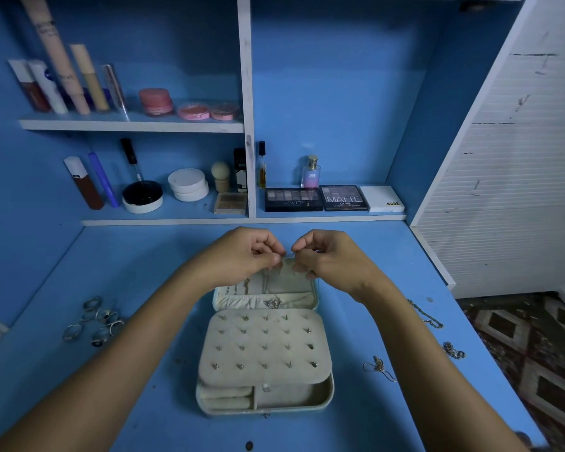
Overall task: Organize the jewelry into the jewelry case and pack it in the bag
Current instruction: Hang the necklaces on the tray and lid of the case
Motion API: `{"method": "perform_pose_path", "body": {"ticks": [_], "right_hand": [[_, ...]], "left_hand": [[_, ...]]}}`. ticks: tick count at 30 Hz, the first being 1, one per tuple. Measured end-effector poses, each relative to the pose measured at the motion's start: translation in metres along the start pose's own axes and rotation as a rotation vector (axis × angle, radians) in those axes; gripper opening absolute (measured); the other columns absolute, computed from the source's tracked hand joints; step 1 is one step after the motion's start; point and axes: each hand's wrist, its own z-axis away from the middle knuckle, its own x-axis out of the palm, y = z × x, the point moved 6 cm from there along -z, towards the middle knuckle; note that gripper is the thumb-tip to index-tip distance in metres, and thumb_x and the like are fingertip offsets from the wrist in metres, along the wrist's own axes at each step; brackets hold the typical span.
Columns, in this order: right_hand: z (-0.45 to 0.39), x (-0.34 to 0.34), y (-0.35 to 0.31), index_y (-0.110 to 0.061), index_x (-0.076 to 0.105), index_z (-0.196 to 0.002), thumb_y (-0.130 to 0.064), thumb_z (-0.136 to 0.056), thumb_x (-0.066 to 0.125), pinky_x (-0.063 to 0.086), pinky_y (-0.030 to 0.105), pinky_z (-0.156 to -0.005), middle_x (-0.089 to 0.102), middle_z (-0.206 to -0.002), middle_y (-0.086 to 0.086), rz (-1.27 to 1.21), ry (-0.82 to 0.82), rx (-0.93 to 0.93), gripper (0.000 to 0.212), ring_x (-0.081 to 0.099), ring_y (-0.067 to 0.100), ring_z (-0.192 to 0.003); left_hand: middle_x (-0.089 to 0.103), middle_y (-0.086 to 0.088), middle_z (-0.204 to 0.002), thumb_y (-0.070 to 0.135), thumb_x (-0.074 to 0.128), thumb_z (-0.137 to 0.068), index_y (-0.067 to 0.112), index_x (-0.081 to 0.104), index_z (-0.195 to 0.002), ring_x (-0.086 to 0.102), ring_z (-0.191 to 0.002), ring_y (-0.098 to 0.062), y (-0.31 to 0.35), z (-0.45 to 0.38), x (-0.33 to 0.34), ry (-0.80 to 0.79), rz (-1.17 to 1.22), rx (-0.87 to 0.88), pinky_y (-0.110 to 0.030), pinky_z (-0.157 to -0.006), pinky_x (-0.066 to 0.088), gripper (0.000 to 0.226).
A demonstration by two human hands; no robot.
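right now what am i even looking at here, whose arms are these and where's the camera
There is one picture, taken by a wide-angle camera worn on a person's head and looking down, so the arms are that person's own. The left hand and right hand meet above an open jewelry case on a blue desk. Between the fingertips they pinch something thin and silvery, likely a chain clasp; it is too small to be sure. The case's padded panel carries rows of stud earrings, and chains hang in its lid. Loose rings lie left of the case and necklaces lie right. Makeup stands on the shelves behind.
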Motion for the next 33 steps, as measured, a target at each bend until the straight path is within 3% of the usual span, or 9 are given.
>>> {"method": "perform_pose_path", "body": {"ticks": [4, 8, 12, 17, 21, 29, 33], "right_hand": [[-0.012, 0.004, 0.003, -0.026, 0.07, -0.083, -0.013, -0.087, 0.066, 0.05, 0.017, -0.062, 0.074, -0.077, -0.004, 0.249, 0.035, -0.012, 0.014, 0.066, 0.009, -0.07], [-0.023, 0.008, 0.003, -0.019, 0.075, -0.094, -0.01, -0.086, 0.066, 0.04, 0.004, -0.054, 0.069, -0.083, -0.004, 0.404, 0.09, -0.052, 0.015, 0.061, 0.009, -0.073], [-0.027, 0.012, 0.003, -0.013, 0.076, -0.094, -0.008, -0.087, 0.065, 0.04, 0.007, -0.056, 0.068, -0.082, -0.001, 0.5, 0.108, -0.094, 0.014, 0.06, 0.012, -0.073], [-0.029, 0.025, 0.007, -0.011, 0.078, -0.09, -0.005, -0.086, 0.058, 0.049, 0.027, -0.071, 0.075, -0.088, 0.008, 0.656, 0.106, -0.202, 0.021, 0.066, 0.026, -0.085], [-0.029, 0.034, 0.005, -0.011, 0.077, -0.099, -0.008, -0.088, 0.055, 0.054, 0.039, -0.075, 0.071, -0.095, 0.015, 0.798, 0.091, -0.26, 0.025, 0.064, 0.034, -0.087], [-0.031, 0.037, 0.007, -0.009, 0.075, -0.101, -0.01, -0.091, 0.054, 0.053, 0.036, -0.074, 0.068, -0.097, 0.015, 0.861, 0.135, -0.193, 0.024, 0.064, 0.035, -0.089], [-0.028, 0.036, 0.01, -0.01, 0.075, -0.101, -0.012, -0.091, 0.055, 0.053, 0.035, -0.075, 0.07, -0.098, 0.015, 0.809, 0.198, -0.165, 0.022, 0.064, 0.035, -0.091]], "left_hand": [[0.071, 0.01, -0.084, 0.016, 0.07, -0.089, 0.022, 0.076, -0.093, 0.063, -0.076, 0.001, 0.001, -0.004, 0.003, 0.142, -0.258, 0.071, -0.004, -0.068, 0.045, 0.009], [0.073, -0.001, -0.081, 0.005, 0.069, -0.085, 0.013, 0.077, -0.093, 0.061, -0.07, -0.006, 0.004, -0.009, 0.01, 0.199, -0.385, 0.155, -0.022, -0.074, 0.055, 0.014], [0.071, -0.006, -0.081, 0.003, 0.066, -0.083, 0.011, 0.077, -0.09, 0.064, -0.075, -0.02, 0.003, -0.015, 0.014, 0.212, -0.465, 0.175, -0.033, -0.075, 0.055, 0.016], [0.056, -0.005, -0.086, 0.005, 0.059, -0.086, 0.011, 0.078, -0.093, 0.06, -0.083, -0.029, 0.001, -0.022, 0.025, 0.136, -0.661, 0.203, -0.029, -0.068, 0.044, 0.021], [0.052, -0.007, -0.092, 0.009, 0.06, -0.089, 0.006, 0.076, -0.093, 0.058, -0.083, -0.029, -0.001, -0.025, 0.031, 0.099, -0.726, 0.188, -0.035, -0.07, 0.047, 0.017], [0.043, -0.001, -0.082, 0.005, 0.061, -0.086, 0.008, 0.075, -0.086, 0.049, -0.073, -0.023, -0.009, -0.033, 0.032, 0.156, -0.71, 0.087, -0.031, -0.062, 0.036, 0.014], [0.044, 0.004, -0.078, 0.005, 0.065, -0.082, 0.017, 0.073, -0.086, 0.049, -0.076, -0.021, -0.012, -0.033, 0.029, 0.229, -0.643, 0.026, -0.036, -0.067, 0.05, 0.015]]}}
